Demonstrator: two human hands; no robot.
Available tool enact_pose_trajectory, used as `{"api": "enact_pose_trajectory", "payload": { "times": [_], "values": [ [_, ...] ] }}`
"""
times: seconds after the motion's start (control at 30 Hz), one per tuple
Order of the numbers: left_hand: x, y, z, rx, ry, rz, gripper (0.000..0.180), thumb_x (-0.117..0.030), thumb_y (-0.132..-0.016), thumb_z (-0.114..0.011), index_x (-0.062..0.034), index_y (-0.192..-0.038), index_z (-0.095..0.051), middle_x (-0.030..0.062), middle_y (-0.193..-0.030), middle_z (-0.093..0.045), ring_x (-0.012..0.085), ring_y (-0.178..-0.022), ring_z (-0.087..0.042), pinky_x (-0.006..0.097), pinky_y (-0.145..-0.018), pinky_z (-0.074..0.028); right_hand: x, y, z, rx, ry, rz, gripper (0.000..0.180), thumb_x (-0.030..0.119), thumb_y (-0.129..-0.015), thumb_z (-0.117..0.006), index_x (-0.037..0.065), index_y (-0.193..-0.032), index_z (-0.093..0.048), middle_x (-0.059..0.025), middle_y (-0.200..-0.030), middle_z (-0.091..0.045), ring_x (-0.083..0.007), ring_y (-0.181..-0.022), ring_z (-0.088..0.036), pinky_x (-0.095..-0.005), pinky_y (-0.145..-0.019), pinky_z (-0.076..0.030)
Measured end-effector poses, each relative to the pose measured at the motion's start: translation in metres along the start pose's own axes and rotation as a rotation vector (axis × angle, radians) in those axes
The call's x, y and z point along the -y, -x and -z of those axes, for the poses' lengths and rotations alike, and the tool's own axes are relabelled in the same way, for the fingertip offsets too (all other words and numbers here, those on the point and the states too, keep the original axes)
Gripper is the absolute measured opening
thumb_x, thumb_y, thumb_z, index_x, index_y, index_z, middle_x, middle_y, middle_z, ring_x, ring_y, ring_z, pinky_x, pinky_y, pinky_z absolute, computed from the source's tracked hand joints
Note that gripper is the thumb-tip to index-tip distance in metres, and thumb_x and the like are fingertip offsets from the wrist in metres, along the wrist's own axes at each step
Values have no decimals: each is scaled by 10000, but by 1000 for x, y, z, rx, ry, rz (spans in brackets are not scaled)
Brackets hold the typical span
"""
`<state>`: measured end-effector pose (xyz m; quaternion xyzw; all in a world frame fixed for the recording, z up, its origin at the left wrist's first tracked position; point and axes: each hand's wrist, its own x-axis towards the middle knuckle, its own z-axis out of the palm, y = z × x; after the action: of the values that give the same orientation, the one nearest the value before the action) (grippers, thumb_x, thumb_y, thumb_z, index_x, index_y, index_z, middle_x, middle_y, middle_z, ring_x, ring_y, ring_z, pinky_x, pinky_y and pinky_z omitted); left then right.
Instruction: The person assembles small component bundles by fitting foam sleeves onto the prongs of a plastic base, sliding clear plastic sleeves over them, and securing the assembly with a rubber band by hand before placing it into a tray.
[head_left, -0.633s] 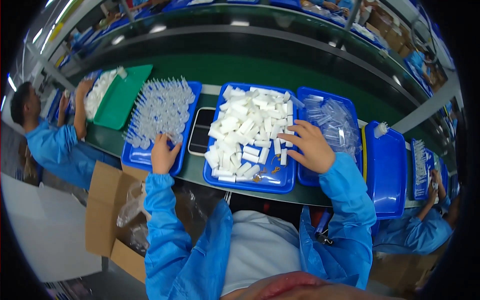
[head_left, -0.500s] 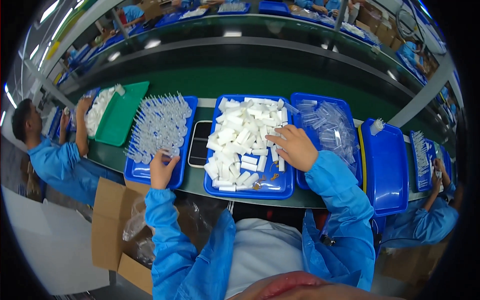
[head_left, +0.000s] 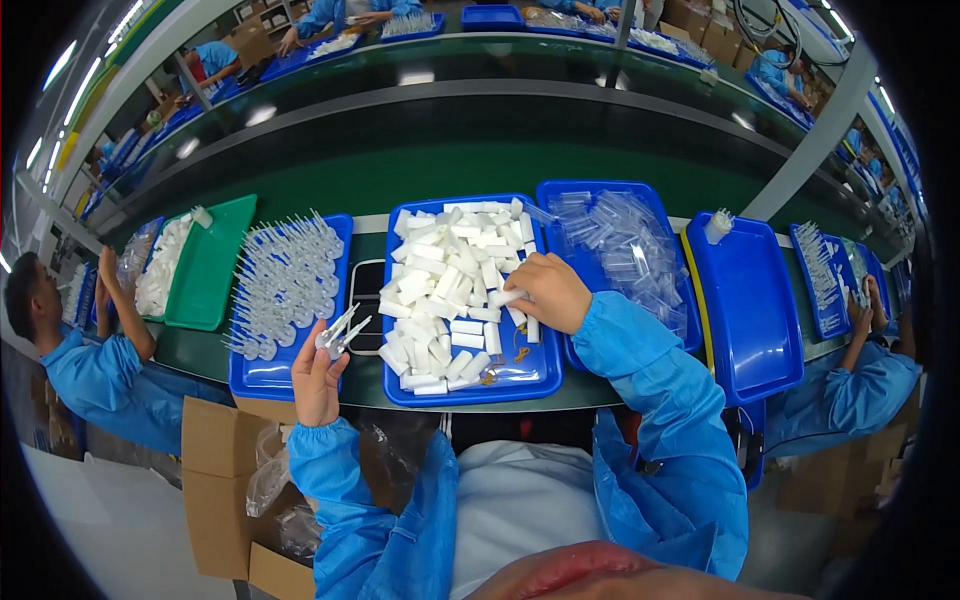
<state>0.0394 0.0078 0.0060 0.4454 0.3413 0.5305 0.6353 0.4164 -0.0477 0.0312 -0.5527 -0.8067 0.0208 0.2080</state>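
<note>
My left hand (head_left: 317, 382) holds a few clear plastic pieces with thin pointed stems (head_left: 340, 334) between thumb and fingers, the stems pointing up and right. They are just off the near right edge of a blue tray (head_left: 270, 382) with rows of similar stemmed pieces (head_left: 285, 280). Over the right side of the middle blue tray (head_left: 472, 395), my right hand (head_left: 555, 292) pinches a short white block (head_left: 507, 298). A heap of similar white blocks (head_left: 440, 285) fills most of that tray. Small orange-brown bits (head_left: 521, 354) lie near its right corner.
Right of the middle stands a blue tray of clear tubes (head_left: 635, 240); beyond it is a blue tray (head_left: 750, 330) with a white cup-like piece (head_left: 718, 226). A dark phone-like object (head_left: 367, 300) lies between trays. An open cardboard box (head_left: 215, 480) stands below. Co-workers sit on both sides.
My left hand has lifted stemmed pieces out of the left tray, toward me. My right hand has closed on a white block. The whole view has shifted slightly.
</note>
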Motion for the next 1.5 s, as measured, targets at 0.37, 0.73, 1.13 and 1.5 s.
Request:
{"api": "enact_pose_trajectory", "payload": {
  "times": [0.37, 0.73, 1.13, 1.5],
  "values": [
    [16, 17, -29, 117, 114, 19, 518, -170, -855, -673, 13, -1298, -474, 100, -1139, -596, 177, -953, -629, 273, -762, -574, 10, 11, 31, -65, -335, -244, 179, 92, -701, -732, 51, -860, -659, -91, -844, -654, -256, -826, -616, -340, -708, -503],
    [27, 26, -57, 187, 197, 102, 517, -186, -870, -658, 5, -1311, -466, 103, -1166, -601, 168, -982, -626, 273, -784, -564, 22, 14, 34, -121, -473, -68, 162, 134, -741, -753, 59, -848, -656, -53, -872, -629, -187, -818, -571, -281, -637, -456],
    [27, 30, -84, 214, 149, 148, 471, -123, -867, -639, 1, -1297, -493, 97, -1219, -545, 219, -1064, -593, 325, -824, -541, 61, 11, 56, -217, -405, 77, 182, 25, -732, -670, 41, -904, -616, -107, -946, -625, -275, -868, -611, -335, -740, -508],
    [21, 37, -97, 317, 145, 131, 448, -32, -827, -664, 13, -1254, -534, 85, -1065, -543, 265, -1064, -595, 336, -805, -567, 74, 9, 56, -270, -59, 233, 293, 69, -700, -724, 159, -978, -698, -49, -888, -642, -215, -823, -618, -306, -655, -469]
  ]
}}
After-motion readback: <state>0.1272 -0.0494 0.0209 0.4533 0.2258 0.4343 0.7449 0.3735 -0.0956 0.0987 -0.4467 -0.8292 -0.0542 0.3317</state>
